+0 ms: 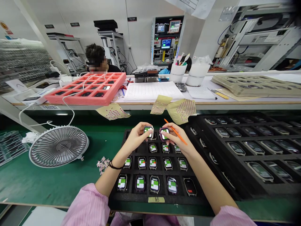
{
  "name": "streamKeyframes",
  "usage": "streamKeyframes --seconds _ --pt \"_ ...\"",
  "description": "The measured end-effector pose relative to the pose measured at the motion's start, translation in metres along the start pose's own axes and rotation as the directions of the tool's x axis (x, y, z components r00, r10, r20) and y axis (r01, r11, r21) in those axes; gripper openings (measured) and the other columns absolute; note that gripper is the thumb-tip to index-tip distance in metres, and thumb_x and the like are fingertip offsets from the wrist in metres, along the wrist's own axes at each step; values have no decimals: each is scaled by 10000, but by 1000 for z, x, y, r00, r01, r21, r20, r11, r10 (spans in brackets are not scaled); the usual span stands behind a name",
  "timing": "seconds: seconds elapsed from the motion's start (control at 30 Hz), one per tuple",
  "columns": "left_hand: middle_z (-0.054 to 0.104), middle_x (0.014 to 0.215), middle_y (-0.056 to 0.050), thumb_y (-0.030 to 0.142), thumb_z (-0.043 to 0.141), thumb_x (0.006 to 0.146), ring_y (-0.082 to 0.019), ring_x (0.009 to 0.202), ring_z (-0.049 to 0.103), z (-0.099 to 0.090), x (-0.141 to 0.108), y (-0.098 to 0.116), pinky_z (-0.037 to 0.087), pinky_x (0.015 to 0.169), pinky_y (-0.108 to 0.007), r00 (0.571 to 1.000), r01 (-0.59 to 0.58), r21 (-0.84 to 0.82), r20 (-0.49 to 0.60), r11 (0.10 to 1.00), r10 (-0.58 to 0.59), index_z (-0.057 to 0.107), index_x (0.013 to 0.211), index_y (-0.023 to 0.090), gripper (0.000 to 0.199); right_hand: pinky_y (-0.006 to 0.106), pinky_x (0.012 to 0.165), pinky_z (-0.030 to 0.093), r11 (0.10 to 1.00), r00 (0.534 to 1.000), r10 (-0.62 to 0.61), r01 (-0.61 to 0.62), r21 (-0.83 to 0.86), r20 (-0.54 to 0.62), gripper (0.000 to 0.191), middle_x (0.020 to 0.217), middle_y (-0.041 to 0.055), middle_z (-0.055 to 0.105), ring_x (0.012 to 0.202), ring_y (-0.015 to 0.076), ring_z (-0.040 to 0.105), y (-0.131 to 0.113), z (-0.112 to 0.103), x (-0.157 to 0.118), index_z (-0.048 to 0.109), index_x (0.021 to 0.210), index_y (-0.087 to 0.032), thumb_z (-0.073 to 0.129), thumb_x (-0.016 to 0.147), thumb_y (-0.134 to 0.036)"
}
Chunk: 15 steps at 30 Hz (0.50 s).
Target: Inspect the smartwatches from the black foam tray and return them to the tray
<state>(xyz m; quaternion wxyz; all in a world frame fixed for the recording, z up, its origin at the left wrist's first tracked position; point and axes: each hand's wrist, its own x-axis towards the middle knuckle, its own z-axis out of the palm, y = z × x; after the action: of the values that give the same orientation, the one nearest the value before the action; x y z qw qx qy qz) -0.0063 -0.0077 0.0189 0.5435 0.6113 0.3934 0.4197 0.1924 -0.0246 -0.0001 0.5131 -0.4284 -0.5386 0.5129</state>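
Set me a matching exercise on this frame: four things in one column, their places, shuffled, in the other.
Things
1. Fan
2. Orange stick
3. Pink foam tray
4. Yellow label

Places
A. On the front edge of the black foam tray of watches
B. On the raised shelf, towards its left end
C. In the right hand
D. On the green tabletop, left of the left forearm

Right pairs: 1-D, 2-C, 3-B, 4-A

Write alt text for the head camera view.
Left hand and right hand each hold a smartwatch above a black tray of smartwatches, the right also an orange stick. A fan sits on the green table at left.
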Motion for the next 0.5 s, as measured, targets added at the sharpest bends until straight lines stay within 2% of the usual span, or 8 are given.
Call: streamKeyframes --seconds 0.13,0.23,0.4,0.5 --pt "605 818 -13 500 661 790 -105 664 546 0 0 3 436 531 -192 997 48 -2 -52 999 -48 581 911 171 360 239 443 444 999 996 -28 30 -29 86 374 858 5 642 518 101 584 0 -2 0 577 966 -227 802 692 -348" --pt "606 820 -15 520 648 794 -105 673 549 -1 1 2 430 531 -187 997 54 -18 -56 998 -54 593 896 171 368 221 430 418 999 994 -39 42 -31 103 388 887 12 645 553 106 603 0 -2 0 575 995 -228 800 701 -343" --pt "595 840 -26 515 629 816 -70 575 473 -2 2 -2 305 436 -174 1000 18 -35 20 999 -17 636 1100 176 442 206 367 320 999 999 -41 40 10 31 288 739 -8 603 503 116 605 4 -3 3 595 987 -206 642 850 -456" --pt "591 866 -40 471 596 854 -90 626 514 -3 2 -4 334 464 -190 998 4 -64 61 998 0 611 1211 178 463 207 367 324 999 999 -38 38 13 24 273 689 -19 580 505 124 613 6 -5 4 602 979 -205 615 871 -456"
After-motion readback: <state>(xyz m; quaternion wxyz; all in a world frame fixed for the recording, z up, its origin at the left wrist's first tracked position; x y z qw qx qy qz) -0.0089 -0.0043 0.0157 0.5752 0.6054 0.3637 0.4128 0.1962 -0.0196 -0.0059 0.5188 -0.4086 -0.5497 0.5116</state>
